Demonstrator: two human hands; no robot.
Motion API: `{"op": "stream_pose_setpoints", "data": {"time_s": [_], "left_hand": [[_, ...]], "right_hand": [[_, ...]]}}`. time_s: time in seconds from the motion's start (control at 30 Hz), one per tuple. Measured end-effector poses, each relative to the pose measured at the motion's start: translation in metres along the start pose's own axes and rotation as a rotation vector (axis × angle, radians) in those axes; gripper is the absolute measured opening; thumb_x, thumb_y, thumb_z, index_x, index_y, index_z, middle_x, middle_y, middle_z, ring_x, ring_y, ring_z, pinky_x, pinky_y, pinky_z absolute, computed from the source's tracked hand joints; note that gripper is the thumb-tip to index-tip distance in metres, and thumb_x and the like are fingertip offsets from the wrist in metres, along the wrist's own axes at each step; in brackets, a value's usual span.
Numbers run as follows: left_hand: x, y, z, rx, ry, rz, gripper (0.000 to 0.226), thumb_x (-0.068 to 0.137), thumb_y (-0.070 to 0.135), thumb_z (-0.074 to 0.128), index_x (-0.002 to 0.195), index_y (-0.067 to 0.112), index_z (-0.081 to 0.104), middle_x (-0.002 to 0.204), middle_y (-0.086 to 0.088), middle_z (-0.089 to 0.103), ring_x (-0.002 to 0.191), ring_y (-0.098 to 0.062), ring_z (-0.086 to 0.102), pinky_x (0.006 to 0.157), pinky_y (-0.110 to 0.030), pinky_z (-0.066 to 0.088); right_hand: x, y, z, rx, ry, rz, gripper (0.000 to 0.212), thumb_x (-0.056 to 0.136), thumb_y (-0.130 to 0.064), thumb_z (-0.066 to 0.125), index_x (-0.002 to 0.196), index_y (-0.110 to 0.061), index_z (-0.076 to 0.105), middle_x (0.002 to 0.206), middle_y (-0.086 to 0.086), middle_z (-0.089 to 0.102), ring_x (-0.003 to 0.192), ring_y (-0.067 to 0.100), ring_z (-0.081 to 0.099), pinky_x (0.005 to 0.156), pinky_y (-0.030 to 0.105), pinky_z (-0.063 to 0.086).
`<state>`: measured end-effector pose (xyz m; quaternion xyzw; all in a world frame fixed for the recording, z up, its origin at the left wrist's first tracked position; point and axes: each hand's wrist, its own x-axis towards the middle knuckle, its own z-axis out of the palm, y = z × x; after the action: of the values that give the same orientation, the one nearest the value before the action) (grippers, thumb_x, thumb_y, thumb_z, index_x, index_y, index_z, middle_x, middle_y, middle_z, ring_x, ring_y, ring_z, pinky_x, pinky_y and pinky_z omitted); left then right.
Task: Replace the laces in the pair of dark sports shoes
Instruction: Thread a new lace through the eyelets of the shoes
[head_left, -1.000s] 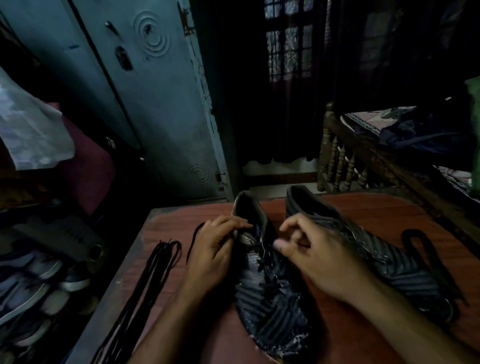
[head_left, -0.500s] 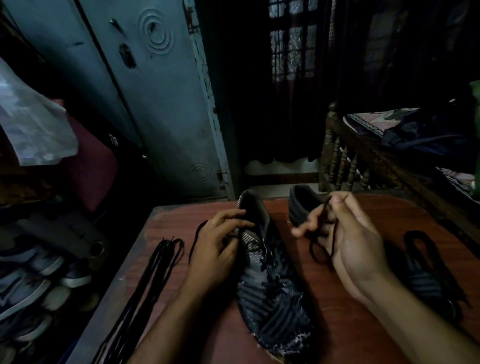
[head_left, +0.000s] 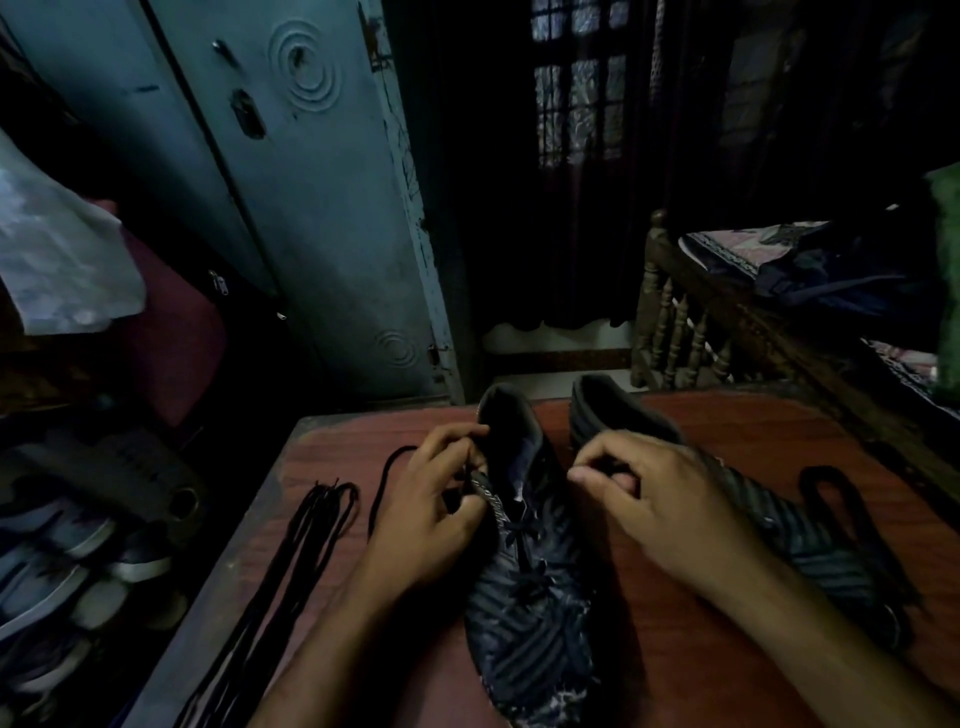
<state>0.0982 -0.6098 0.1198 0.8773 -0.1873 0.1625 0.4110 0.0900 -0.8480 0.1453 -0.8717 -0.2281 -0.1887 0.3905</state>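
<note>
Lying nearest the camera, the near shoe (head_left: 530, 587) is dark with grey diagonal stripes and scuffed white marks at its toe, which points toward the person; its heel opening faces away. A black lace (head_left: 522, 545) crosses its eyelets in several rows. The shoe sits on a reddish wooden table (head_left: 675, 649), between the two forearms.

The left hand (head_left: 431, 514) rests against the shoe's left side near the collar, fingers curled, with fingertip and thumb pinching the lace end by the top eyelets. A loose tail of that lace (head_left: 387, 483) loops out over the table just left of the hand. The right hand (head_left: 660, 499) hovers over the shoe's right side, fingers bent inward and thumb tucked toward them; whether it actually grips a lace cannot be told in the dim light.

Left of the left forearm, a bundle of black laces (head_left: 291, 582) lies stretched along the table edge. Behind the right hand, the second shoe (head_left: 779, 519) lies beside the first, partly covered by the wrist, and another dark lace (head_left: 852, 525) is looped on the table at its right, touching it.

Farther off stand a blue-grey metal cupboard (head_left: 291, 208), a wooden bed frame (head_left: 701, 322), and a dark curtained window (head_left: 576, 104).
</note>
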Motion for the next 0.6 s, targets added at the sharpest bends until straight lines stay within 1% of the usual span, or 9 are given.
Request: {"op": "stream_pose_setpoints", "data": {"time_s": [0.07,0.13,0.17,0.23,0.3,0.33,0.4,0.47,0.6], "left_hand": [[-0.001,0.002,-0.001,-0.03,-0.011,-0.02,0.016,0.079,0.015,0.053,0.093,0.016,0.059,0.132,0.025,0.049,0.124,-0.002,0.053,0.087,-0.021,0.054],[-0.002,0.006,-0.001,-0.06,-0.005,-0.038,0.01,0.081,0.026,0.053,0.087,0.017,0.055,0.129,0.023,0.05,0.117,-0.001,0.055,0.081,-0.018,0.051],[-0.001,0.007,-0.001,-0.066,0.005,-0.047,0.018,0.083,0.035,0.054,0.085,0.018,0.054,0.128,0.023,0.05,0.115,0.0,0.056,0.079,-0.015,0.048],[-0.001,0.006,0.001,-0.041,0.01,-0.05,0.032,0.085,0.053,0.059,0.082,0.022,0.055,0.129,0.024,0.048,0.12,0.0,0.054,0.085,-0.015,0.048],[-0.001,0.003,0.002,-0.01,-0.027,-0.031,0.034,0.087,0.062,0.063,0.083,0.029,0.056,0.136,0.024,0.045,0.131,-0.006,0.048,0.098,-0.027,0.049],[-0.002,0.002,0.003,0.019,-0.062,-0.017,0.027,0.089,0.06,0.064,0.084,0.034,0.058,0.14,0.026,0.042,0.133,-0.007,0.044,0.102,-0.029,0.045],[-0.002,0.005,0.005,0.102,-0.123,0.014,0.009,0.095,0.049,0.059,0.089,0.042,0.059,0.142,0.029,0.038,0.131,-0.006,0.038,0.102,-0.019,0.033],[-0.003,0.007,0.007,0.157,-0.153,0.034,0.017,0.096,0.044,0.045,0.089,0.039,0.06,0.139,0.023,0.039,0.124,-0.012,0.039,0.095,-0.015,0.029],[0.0,0.008,0.003,0.322,-0.158,0.07,0.032,0.088,0.046,0.034,0.083,0.029,0.06,0.136,0.01,0.047,0.111,-0.02,0.043,0.092,-0.03,0.032]], "right_hand": [[0.0,0.0,0.001,0.11,0.081,0.061,0.012,0.098,-0.022,0.062,0.087,-0.023,0.063,0.077,-0.012,0.059,0.071,-0.004,0.06,0.061,0.007,0.04],[-0.002,-0.002,0.009,0.276,0.092,0.17,0.012,0.101,-0.024,0.055,0.09,-0.024,0.059,0.083,-0.01,0.064,0.077,0.003,0.067,0.065,0.02,0.054],[-0.004,-0.003,0.013,0.336,0.092,0.214,0.013,0.102,-0.025,0.053,0.091,-0.024,0.059,0.086,-0.011,0.066,0.081,0.005,0.068,0.066,0.028,0.059],[-0.005,-0.003,0.016,0.35,0.105,0.235,0.013,0.103,-0.026,0.051,0.093,-0.022,0.058,0.087,-0.011,0.069,0.084,0.004,0.069,0.068,0.033,0.062],[-0.006,-0.004,0.018,0.336,0.122,0.227,0.015,0.104,-0.028,0.049,0.095,-0.021,0.058,0.086,-0.013,0.071,0.083,0.003,0.069,0.068,0.032,0.061],[-0.006,-0.004,0.019,0.332,0.132,0.225,0.015,0.104,-0.029,0.048,0.095,-0.021,0.057,0.085,-0.014,0.072,0.083,0.002,0.069,0.068,0.031,0.061],[-0.008,-0.005,0.023,0.321,0.154,0.229,0.016,0.104,-0.029,0.046,0.094,-0.021,0.056,0.084,-0.014,0.072,0.082,0.003,0.069,0.066,0.031,0.059],[-0.01,-0.006,0.028,0.33,0.172,0.228,0.016,0.104,-0.029,0.044,0.094,-0.022,0.054,0.083,-0.011,0.072,0.079,0.005,0.069,0.067,0.038,0.06],[-0.012,-0.008,0.032,0.356,0.196,0.237,0.017,0.104,-0.03,0.043,0.093,-0.021,0.053,0.079,-0.006,0.069,0.076,0.01,0.069,0.073,0.047,0.06]]}}
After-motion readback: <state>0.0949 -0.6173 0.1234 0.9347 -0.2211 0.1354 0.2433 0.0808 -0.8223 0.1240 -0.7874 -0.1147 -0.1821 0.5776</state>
